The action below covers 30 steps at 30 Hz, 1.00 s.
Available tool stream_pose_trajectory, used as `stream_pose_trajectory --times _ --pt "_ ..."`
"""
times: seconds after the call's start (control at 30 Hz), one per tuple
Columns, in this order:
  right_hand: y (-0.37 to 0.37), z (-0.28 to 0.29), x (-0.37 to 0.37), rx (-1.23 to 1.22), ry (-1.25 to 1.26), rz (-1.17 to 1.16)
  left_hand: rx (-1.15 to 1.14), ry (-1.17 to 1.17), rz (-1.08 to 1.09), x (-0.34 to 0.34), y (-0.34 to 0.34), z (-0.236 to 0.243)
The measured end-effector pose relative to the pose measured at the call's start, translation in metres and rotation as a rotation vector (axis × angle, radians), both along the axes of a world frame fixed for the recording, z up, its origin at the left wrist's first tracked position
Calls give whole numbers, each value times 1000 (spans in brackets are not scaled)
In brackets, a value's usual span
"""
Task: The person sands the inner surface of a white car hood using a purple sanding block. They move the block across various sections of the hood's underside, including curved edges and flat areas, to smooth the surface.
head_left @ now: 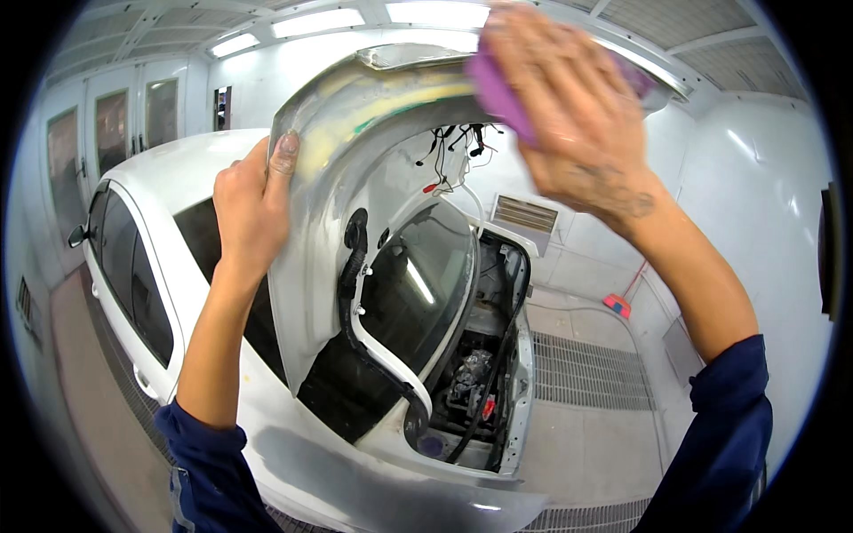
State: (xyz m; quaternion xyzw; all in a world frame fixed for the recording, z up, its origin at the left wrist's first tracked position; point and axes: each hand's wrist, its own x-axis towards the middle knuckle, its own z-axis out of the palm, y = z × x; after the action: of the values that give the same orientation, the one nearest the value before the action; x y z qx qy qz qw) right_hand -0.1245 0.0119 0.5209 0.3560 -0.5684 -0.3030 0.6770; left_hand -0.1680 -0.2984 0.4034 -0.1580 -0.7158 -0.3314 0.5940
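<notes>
The right hand [573, 120], blurred, is spread nearly flat with its fingers long, keeping a purple pad [502, 89] beneath palm and fingers at the upper right of the raised body panel [327, 169]; the blur hides exactly how the pad meets the surface. The left hand [251, 209] is closed around the panel's left edge, thumb on the near face and the other fingertips out of sight. The panel itself, probably a trunk lid or tailgate, stands up between the two arms and arches above the rest of the bodywork. Along its upper curve run a yellowish patch [391, 108] and a small green patch [360, 128] amid dull grey, so the surface work looks partway along: repair material appears to be on and at least partly smoothed, while the colour is uneven and no finish coat shows there. How much rubbing is left cannot be told. Under the panel's arch hang loose wires [453, 142], and below it are a black rubber seal [351, 253], a pane of dark glass [413, 289] and, lower right, an open bay with a red part [488, 408]. Left of the panel stretches the white car roof [191, 147]; well below it, a grey patch [355, 475] on the bodywork also lacks a glossy white finish. Farther out, to the panel's right, lie a floor grating [586, 369] and a red-and-blue broom head [617, 306]; ceiling lights [320, 22] shine above it.
</notes>
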Motion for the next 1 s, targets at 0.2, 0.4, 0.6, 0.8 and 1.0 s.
stream_pose_trajectory --times 0.2,0.4,0.6,0.8,1.0 --pt "-45 -27 -24 -163 -95 116 19 66 23 -2 5 -2" --pt "-61 -32 -32 -82 -113 153 -47 31 90 -5 -5 -3" --pt "-30 -28 -7 -299 -40 127 22 75 65 -2 7 0" --pt "-75 -37 -26 -212 -214 273 11 12 102 -7 3 -5" --pt "-6 -19 -13 -211 48 161 10 67 148 -7 3 -5"
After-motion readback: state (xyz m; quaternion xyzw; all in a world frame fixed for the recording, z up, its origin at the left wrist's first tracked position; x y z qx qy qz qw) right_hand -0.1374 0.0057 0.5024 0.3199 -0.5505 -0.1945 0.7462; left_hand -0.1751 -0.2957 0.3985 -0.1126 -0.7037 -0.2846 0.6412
